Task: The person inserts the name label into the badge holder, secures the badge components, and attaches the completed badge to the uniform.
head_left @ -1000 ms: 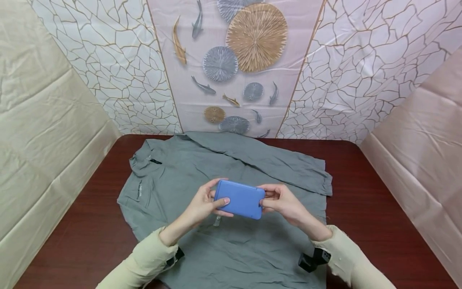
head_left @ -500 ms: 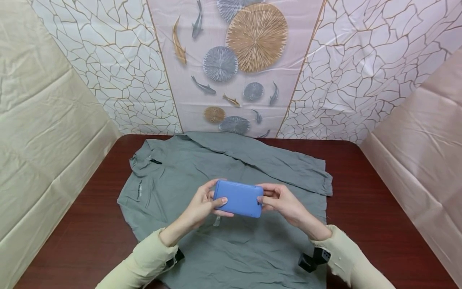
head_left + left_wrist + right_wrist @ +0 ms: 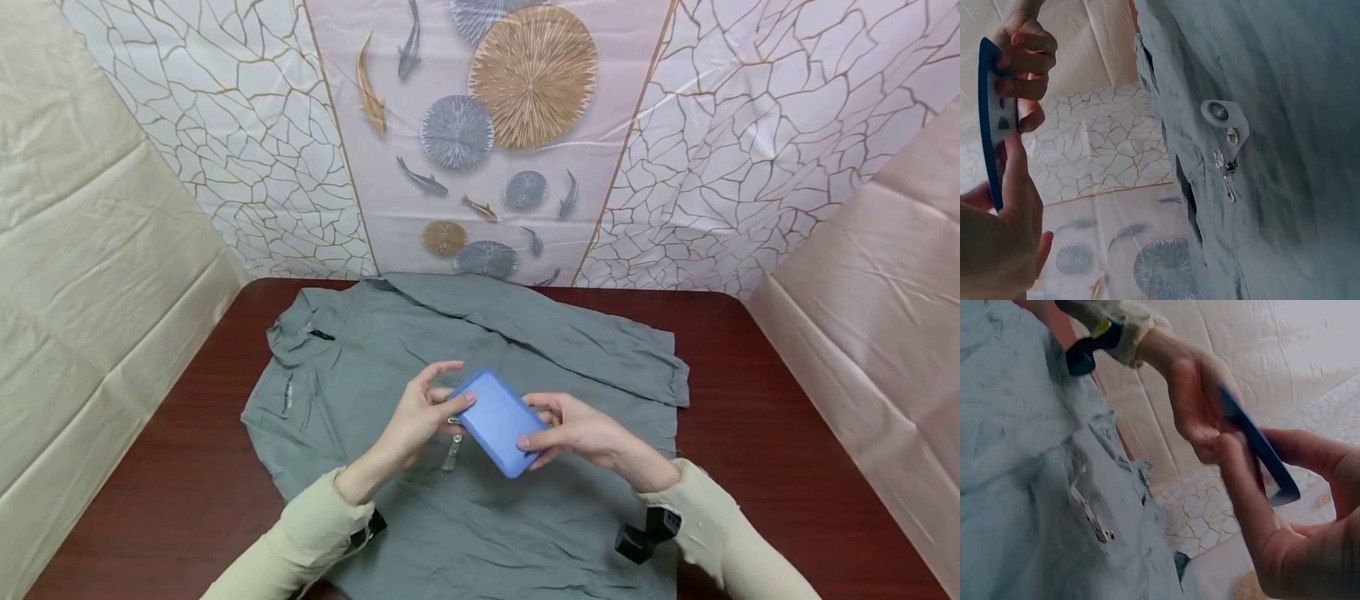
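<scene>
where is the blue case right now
Below centre in the head view, the blue case is held between the left hand and right hand, above the grey-green jacket.

Blue case [image 3: 501, 425] turned so its far face is hidden in head view; left grip [image 3: 418, 412] and right grip [image 3: 581, 433] have some fingers behind it. Left wrist view: marks [image 3: 1002, 122] on that face partly covered by fingers, too blurred to read. Right wrist view: case nearly edge-on, right grip cut by right edge. Metal clip [image 3: 452, 452] small; what it fastens to, cannot tell. Jacket [image 3: 487, 525] hem cut off by bottom edge; chest lettering [image 3: 288, 395] too small to read. Counter [image 3: 765, 417] largely covered by jacket.
</scene>
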`<action>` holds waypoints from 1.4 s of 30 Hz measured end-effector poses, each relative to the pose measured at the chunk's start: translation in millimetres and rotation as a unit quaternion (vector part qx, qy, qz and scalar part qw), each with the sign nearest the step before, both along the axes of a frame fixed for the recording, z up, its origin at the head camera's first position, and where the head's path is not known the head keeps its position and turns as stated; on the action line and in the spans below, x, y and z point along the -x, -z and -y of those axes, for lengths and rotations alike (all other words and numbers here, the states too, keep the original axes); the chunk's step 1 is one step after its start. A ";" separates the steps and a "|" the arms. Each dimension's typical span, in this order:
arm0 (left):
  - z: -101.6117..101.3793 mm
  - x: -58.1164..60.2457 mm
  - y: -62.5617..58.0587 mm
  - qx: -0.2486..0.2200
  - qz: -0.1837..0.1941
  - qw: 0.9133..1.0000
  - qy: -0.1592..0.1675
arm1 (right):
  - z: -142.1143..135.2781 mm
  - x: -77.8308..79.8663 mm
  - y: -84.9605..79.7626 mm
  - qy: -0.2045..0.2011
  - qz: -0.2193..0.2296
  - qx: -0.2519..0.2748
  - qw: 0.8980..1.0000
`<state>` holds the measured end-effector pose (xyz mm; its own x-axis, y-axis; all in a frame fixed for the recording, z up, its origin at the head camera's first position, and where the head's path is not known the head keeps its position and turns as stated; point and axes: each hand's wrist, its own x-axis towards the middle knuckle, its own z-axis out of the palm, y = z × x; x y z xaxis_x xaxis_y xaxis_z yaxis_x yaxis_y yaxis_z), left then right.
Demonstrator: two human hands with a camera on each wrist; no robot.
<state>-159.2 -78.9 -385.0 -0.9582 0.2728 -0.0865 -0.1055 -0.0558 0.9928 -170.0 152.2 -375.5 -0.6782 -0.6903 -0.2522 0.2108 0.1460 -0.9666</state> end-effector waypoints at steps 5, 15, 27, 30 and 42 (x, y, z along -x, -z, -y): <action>-3.7 2.3 2.8 0.005 0.014 0.999 -0.029 | 6.7 -2.7 3.8 -0.002 0.001 0.003 1.000; -12.7 -6.1 5.7 0.024 0.019 0.999 -0.009 | 17.5 -7.1 9.0 0.078 -0.054 -0.032 0.995; -16.5 -9.3 13.1 -0.002 0.005 0.999 -0.040 | 25.7 -9.8 13.8 0.097 -0.075 -0.042 0.992; -17.1 -9.3 13.1 -0.009 0.009 0.999 -0.050 | 28.2 -8.9 14.4 0.102 -0.082 -0.038 0.991; -12.1 -4.1 15.3 -0.019 0.047 0.999 0.004 | 24.9 0.5 15.0 0.072 -0.093 -0.069 0.991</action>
<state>-155.1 -66.8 -400.3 -0.9439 0.2857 -0.1658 -0.1993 -0.0925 0.9756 -170.5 127.3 -390.5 -0.8111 -0.5497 -0.1996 0.0603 0.2609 -0.9635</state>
